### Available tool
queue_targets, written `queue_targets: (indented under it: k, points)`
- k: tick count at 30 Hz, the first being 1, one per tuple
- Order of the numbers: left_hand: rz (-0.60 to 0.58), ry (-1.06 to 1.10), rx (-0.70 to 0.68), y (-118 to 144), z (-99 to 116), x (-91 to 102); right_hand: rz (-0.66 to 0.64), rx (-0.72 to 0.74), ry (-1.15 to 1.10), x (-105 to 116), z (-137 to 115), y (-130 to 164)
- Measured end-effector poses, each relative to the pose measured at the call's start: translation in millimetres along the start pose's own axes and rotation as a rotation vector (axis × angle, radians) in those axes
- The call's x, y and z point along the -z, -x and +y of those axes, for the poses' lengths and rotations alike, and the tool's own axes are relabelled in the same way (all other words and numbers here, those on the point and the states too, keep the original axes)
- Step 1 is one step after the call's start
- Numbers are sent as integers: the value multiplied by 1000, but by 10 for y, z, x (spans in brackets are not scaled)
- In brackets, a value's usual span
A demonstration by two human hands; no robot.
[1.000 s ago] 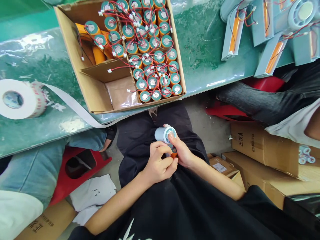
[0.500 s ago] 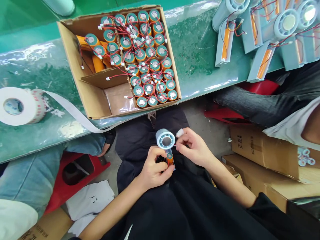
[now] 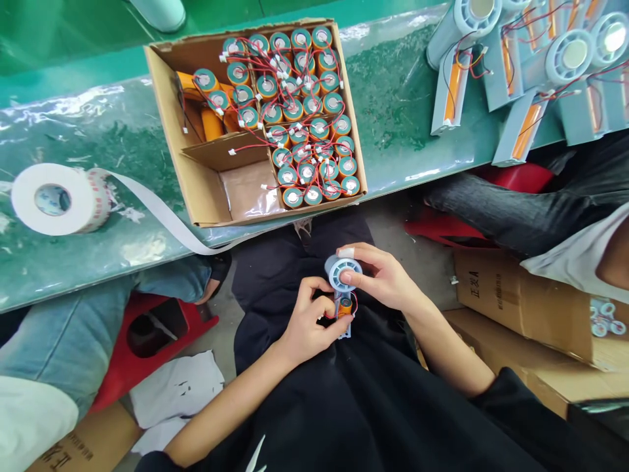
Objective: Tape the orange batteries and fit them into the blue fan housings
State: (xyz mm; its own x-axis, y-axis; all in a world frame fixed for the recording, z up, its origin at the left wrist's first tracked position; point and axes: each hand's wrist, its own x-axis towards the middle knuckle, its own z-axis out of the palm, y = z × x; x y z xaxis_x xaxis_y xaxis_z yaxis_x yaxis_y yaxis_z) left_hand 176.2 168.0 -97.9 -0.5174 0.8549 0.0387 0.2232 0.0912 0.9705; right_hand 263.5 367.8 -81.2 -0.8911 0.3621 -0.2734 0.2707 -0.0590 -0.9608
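Observation:
Above my lap I hold a light-blue plastic housing (image 3: pixel 335 278) with a round, slotted head and a narrow handle. My right hand (image 3: pixel 386 278) grips the head, its thumb pressed on the round face and its fingers behind; white tape wraps one fingertip. My left hand (image 3: pixel 305 328) closes round the handle part, thumb and fingers pinching an orange battery cell (image 3: pixel 346 307) there. A thin red wire (image 3: pixel 356 303) loops out beside the cell. How far the cell sits in the handle is hidden by my fingers.
A cardboard box (image 3: pixel 170 141) of orange cells with red wires stands on the green table (image 3: pixel 398 98). Left of it lies a white tape roll (image 3: pixel 46 200), its strip trailing off. Several similar housings (image 3: pixel 523 124) are at right. People sit on both sides; cartons (image 3: pixel 521 301) stand lower right.
My right hand has moved from pinching a wire beside the housing to gripping its round head, thumb on the face. My left hand still holds the lower part. The view has shifted slightly.

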Motion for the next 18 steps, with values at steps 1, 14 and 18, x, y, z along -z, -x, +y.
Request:
queue_targets:
  k: [1, 14, 18]
  points:
    - [-1, 19, 49, -3, 0, -6, 15, -5, 47, -2, 3, 4]
    - [-11, 114, 337, -84, 18, -41, 56, 43, 258, -37, -30, 87]
    - [28, 98, 378, -109, 4, -90, 86, 50, 283, -91, -34, 105]
